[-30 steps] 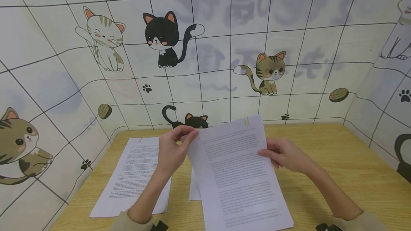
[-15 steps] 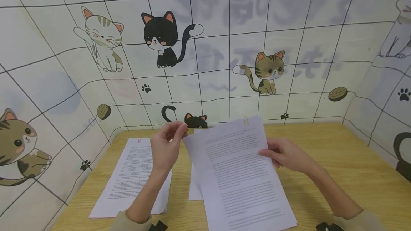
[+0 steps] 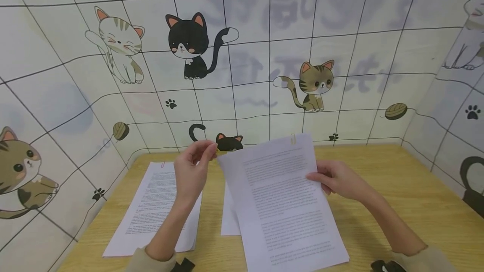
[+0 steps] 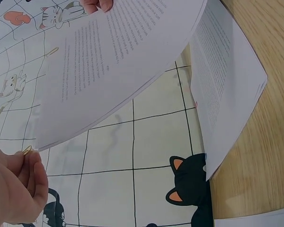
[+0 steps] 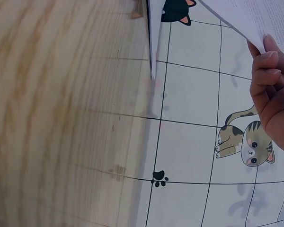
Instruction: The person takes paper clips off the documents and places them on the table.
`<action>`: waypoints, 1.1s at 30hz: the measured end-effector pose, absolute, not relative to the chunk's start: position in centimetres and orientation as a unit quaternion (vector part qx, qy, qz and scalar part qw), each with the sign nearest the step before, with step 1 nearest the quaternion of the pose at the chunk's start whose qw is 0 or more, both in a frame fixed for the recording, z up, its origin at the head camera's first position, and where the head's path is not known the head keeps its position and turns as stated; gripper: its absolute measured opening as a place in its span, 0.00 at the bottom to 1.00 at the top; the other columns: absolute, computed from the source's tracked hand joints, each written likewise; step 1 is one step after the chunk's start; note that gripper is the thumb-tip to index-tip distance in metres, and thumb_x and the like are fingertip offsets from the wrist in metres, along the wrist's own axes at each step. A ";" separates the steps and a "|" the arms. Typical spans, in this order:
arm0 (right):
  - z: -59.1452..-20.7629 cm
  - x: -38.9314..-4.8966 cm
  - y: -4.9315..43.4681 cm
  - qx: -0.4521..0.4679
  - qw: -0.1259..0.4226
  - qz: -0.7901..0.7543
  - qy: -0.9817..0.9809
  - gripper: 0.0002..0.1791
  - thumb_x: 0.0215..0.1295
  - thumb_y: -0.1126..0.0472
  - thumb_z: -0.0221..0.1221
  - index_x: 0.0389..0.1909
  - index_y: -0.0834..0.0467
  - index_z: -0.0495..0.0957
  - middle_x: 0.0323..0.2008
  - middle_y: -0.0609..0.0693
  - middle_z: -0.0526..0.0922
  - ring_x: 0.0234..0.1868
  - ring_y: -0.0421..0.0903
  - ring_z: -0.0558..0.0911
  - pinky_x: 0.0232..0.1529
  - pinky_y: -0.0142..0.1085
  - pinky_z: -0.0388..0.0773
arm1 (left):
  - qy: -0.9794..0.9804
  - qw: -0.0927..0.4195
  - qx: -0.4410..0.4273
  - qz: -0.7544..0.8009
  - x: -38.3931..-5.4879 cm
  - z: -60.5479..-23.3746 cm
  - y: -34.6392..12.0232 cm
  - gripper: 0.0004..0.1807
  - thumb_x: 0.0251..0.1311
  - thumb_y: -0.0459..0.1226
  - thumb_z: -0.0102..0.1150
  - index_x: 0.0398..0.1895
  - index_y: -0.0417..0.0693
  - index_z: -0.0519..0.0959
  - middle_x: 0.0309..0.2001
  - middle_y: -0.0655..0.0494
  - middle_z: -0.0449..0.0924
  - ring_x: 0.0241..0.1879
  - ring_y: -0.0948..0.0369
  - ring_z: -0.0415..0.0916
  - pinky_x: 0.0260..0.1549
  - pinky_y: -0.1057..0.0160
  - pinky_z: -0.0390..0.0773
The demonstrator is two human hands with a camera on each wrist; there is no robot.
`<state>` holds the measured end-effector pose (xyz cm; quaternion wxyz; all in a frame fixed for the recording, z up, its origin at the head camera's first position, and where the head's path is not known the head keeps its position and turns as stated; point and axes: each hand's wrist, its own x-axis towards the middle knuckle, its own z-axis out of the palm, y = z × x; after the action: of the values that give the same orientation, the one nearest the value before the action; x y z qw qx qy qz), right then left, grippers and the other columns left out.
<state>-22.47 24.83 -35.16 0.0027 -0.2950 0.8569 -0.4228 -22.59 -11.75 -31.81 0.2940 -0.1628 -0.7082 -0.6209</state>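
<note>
A few printed sheets (image 3: 283,209) are held up and tilted in front of me. My right hand (image 3: 338,179) pinches their right edge between thumb and fingers. At their top right sits a yellowish paper clip (image 3: 293,139). My left hand (image 3: 191,173) is just off their top left corner, thumb and fingertips pressed together. Between those fingertips, the left wrist view shows a gold paper clip (image 4: 27,150), close beside the sheets' corner.
On the wooden table (image 3: 382,221), a printed stack (image 3: 151,213) with a reddish clip (image 3: 163,164) lies at left. More white paper (image 3: 230,217) lies partly hidden behind the held sheets. A cat-patterned covering (image 3: 257,62) rises at the back and sides.
My left hand has moved left, off the sheets' top left corner, taking away the clip that was there. The right hand keeps its grip on the edge.
</note>
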 end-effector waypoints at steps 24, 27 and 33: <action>-35.3 -22.8 25.5 -0.281 -0.005 -0.426 0.860 0.07 0.74 0.63 0.58 0.46 0.63 0.80 0.19 0.45 0.77 0.15 0.35 0.68 0.15 0.28 0.59 | -0.804 0.169 -0.115 -0.559 -22.4 -34.9 -13.8 0.05 0.63 0.29 0.67 0.41 0.40 0.86 0.34 0.49 0.86 0.33 0.51 0.84 0.35 0.66 0.83; -35.2 -22.7 25.5 -0.280 -0.002 -0.427 0.860 0.08 0.74 0.63 0.58 0.46 0.63 0.80 0.19 0.45 0.77 0.15 0.36 0.68 0.15 0.28 0.58 | -0.812 0.159 -0.116 -0.550 -22.5 -35.4 -14.0 0.05 0.62 0.29 0.68 0.40 0.41 0.86 0.34 0.47 0.86 0.32 0.53 0.84 0.35 0.65 0.84; -35.1 -22.6 25.4 -0.287 -0.004 -0.430 0.856 0.08 0.74 0.64 0.58 0.47 0.63 0.80 0.19 0.45 0.77 0.15 0.36 0.68 0.14 0.28 0.58 | -0.830 0.147 -0.115 -0.525 -22.4 -36.4 -14.4 0.03 0.61 0.29 0.68 0.37 0.41 0.85 0.31 0.50 0.85 0.30 0.55 0.83 0.34 0.65 0.84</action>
<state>-22.58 25.42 -35.08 -0.0038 -0.2865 0.8560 -0.4303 -22.39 -14.41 -36.39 0.1469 -0.1151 -0.8302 -0.5252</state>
